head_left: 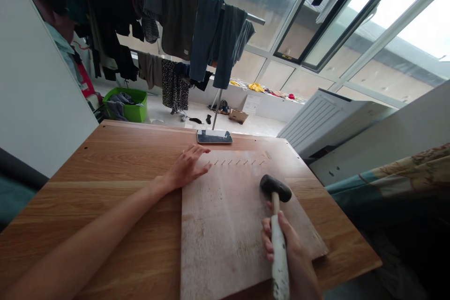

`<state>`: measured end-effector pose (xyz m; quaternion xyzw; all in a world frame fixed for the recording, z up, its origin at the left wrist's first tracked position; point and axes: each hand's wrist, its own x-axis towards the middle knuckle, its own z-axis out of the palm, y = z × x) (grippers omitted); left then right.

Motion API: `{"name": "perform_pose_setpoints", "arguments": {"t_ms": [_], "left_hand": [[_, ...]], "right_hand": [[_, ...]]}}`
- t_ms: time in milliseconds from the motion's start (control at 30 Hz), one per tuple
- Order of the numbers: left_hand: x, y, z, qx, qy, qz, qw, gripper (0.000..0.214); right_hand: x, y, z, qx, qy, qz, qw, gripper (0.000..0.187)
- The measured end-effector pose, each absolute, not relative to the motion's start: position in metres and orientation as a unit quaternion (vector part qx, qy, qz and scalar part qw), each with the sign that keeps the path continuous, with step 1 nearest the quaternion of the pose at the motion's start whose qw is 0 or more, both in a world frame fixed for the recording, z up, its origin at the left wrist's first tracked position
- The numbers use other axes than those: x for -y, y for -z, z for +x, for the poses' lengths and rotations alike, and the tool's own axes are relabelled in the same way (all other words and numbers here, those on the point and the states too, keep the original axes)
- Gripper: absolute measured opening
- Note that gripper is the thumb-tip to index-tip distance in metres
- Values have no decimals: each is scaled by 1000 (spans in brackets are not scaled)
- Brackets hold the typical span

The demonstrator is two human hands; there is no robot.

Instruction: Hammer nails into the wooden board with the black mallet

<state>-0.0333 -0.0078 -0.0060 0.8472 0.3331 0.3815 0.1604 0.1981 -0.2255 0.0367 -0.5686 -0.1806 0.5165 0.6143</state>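
My right hand [290, 243] is wrapped around the white, worn handle of a mallet [276, 190] with a black head. The head is raised over the right part of a pale wooden board [225, 229]. A row of several thin nails [238, 162] stands slightly tilted along the board's far part. At the row's left end, my left hand [188, 166] rests by the board's corner, its thumb and fingers apart. The thumb tip is close to the leftmost nail; whether they touch I cannot tell. Small dark marks [221, 192] dot the board nearer to me.
The board lies on a brown wooden table [133, 154]. A phone [214, 137] lies by the table's far edge. Beyond are a rack of hanging clothes [179, 18], a green basket [135, 111] and a cardboard box [238, 116]. A white ribbed panel [312, 119] stands at the right.
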Motion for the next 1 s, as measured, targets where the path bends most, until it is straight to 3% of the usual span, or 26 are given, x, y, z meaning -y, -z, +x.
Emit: {"name": "perform_pose_setpoints", "arguments": {"t_ms": [167, 267, 433, 567, 667, 867, 1000], "left_hand": [[47, 1, -58, -376, -325, 864, 85, 27], [89, -1, -83, -414, -273, 867, 59, 30], [165, -3, -107, -410, -232, 875, 113, 43], [192, -6, -101, -375, -212, 889, 157, 57], [190, -13, -82, -351, -218, 886, 208, 54], [165, -31, -6, -243, -152, 909, 302, 49], [148, -31, 47, -184, -117, 942, 257, 47]], "right_hand": [[249, -36, 207, 249, -491, -639, 537, 61], [265, -27, 227, 358, -416, -686, 478, 63], [279, 0, 278, 582, -154, -711, 365, 43], [272, 20, 331, 622, 35, -731, 279, 52], [266, 28, 375, 627, 53, -744, 223, 57], [263, 28, 467, 549, 49, -807, 214, 60], [264, 20, 515, 496, 36, -842, 210, 69]]}}
